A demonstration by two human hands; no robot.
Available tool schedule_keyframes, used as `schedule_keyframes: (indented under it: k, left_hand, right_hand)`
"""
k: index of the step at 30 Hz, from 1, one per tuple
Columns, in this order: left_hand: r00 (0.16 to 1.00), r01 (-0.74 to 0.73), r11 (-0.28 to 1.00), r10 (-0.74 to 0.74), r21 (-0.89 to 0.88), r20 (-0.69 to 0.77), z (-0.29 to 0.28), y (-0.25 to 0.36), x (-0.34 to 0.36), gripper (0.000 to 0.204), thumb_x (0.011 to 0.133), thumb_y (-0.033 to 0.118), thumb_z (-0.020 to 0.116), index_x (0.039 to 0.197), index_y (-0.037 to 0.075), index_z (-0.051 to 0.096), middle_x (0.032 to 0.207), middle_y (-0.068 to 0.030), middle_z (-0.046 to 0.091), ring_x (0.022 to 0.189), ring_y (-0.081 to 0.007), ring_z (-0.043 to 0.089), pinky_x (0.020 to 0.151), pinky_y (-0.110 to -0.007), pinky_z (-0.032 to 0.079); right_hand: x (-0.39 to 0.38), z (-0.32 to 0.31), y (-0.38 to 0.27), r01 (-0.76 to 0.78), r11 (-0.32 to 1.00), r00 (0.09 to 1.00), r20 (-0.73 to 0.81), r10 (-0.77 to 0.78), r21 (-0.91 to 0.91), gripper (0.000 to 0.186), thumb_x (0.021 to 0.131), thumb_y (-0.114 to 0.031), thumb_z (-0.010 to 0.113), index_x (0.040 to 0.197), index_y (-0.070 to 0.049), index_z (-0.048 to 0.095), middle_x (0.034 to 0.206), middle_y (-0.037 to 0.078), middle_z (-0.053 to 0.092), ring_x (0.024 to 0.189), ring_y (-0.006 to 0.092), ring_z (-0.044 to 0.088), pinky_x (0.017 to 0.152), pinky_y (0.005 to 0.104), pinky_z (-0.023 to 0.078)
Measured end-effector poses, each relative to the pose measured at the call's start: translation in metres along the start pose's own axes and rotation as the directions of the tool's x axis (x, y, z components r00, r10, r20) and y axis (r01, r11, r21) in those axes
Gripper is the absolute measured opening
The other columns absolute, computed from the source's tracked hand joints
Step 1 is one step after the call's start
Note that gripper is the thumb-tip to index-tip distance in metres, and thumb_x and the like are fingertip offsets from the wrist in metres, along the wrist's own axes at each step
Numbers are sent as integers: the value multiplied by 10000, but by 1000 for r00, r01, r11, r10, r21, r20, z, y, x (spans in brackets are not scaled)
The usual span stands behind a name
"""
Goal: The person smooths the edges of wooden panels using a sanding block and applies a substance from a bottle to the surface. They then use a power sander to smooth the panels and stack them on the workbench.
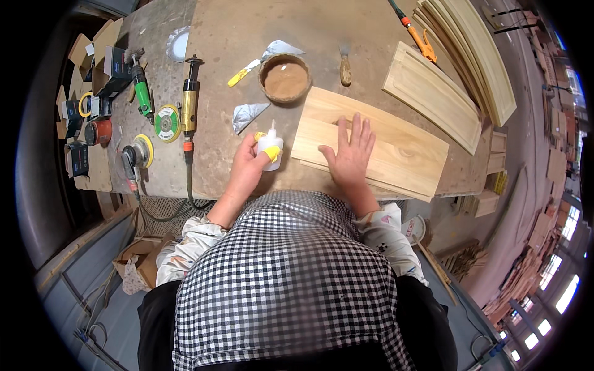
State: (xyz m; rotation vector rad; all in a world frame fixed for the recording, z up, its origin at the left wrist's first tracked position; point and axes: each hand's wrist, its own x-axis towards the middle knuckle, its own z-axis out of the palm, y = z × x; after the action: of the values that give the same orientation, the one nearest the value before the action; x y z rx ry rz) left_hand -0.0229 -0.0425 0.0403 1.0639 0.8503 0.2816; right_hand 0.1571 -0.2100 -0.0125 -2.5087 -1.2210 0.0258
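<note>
My left hand (pixel 250 162) is wrapped round a small white squeeze bottle (pixel 270 146) with a thin nozzle pointing up; yellow tape or finger covers show on the thumb and a finger. Flat on a pale wooden panel (pixel 408 151) lies my right hand (pixel 351 151), fingers stretched out and holding nothing. A dark spot shows in the wood by the fingers. Under the panel, at its near edge, another wooden piece sticks out. Beyond the bottle stands a round bowl (pixel 284 93) with brown powder in it. A folded silvery sheet (pixel 249 115) lies left of the bottle.
A putty knife (pixel 345 71) and a yellow-handled tool (pixel 244 73) lie at the back. On the left are a green power tool (pixel 142 89), a brass-coloured air tool (pixel 190 102) and a sander (pixel 137 154). Wooden panels (pixel 433 96) and an orange air gun (pixel 423 43) occupy the right.
</note>
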Motion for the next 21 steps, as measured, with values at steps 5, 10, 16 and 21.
schedule_keyframes:
  k: [5,10,16,21]
  left_hand:
    - [999,16,997,-20,79,46,14,0,1,228,911,73,613,1132,18,596,1022,-45,659,893,-94,609,751,-240,486]
    - [989,-7,877,-65,481,131,40,-4,22,293,887,263,639,1046,17,627,940,-124,681,862,-216,647,745,-332,494]
    - [988,-55,659,-72,750,136,71,-8,58,343,849,321,622,983,6,636,954,-220,683,878,-380,653,768,-441,494]
    - [993,-18,575,-89,818,84,84,-3,64,343,834,321,627,950,-2,645,939,-241,681,879,-410,646,770,-465,496]
  right_hand:
    - [-16,-5,-9,79,996,993,86,-83,51,873,741,-489,747,1453,-77,455,1549,214,315,1443,447,232,1144,635,166]
    - [-46,-24,9,-29,998,997,76,25,50,802,757,-366,759,1445,-75,465,1530,216,339,1434,441,259,1142,624,199]
    - [-57,-44,43,-43,999,994,-103,44,12,507,804,-81,663,1305,-49,591,1329,114,565,1307,405,428,1097,612,287]
    - [-52,-55,50,-57,989,958,-273,94,140,191,780,-50,686,960,-101,724,966,41,659,1037,294,574,1008,489,393]
